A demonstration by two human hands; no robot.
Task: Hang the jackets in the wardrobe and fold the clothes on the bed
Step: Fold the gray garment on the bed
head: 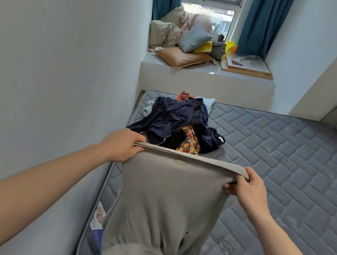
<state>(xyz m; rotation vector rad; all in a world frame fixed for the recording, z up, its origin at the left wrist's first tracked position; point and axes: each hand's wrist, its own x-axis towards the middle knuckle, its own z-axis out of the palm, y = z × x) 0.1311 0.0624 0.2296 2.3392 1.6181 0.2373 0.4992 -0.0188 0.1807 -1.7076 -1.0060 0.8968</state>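
**Folding barely begun: one grey garment in the air, pile untouched**

Person stands at the foot corner of the bed [278, 166], by the wall. Bare quilted grey mattress, no sheet.

Hands: left hand [125, 145] grips the waistband end of a pair of grey sweatpants [164, 204], fingers curled over the band. Right hand [248, 190] pinches the same band at its other end, thumb on top. Band stretched taut between them; a small label shows near the middle. Legs hang down free over the near edge of the bed, cuffs bunched at the bottom. Not laid flat, no fold in it yet.

Beyond the sweatpants, further up the bed along the wall side: a heap of clothes [177, 124], unsorted. On top a dark navy jacket-like piece [171, 116], sprawled, sleeves out. Tucked under it a bright printed item [189, 141]. At the far end of the heap a rust-red scrap [184, 95] and something pale blue [205, 102].

Progress, as I judge it: early. No folded stack anywhere on the bed in view. Wardrobe not in view, so cannot say whether any jackets are hung; the navy one seemingly is not. Left to do: fold this pair, then work through the whole heap.

Window ledge [207, 74] past the bed holds pillows and clutter, not part of the job.
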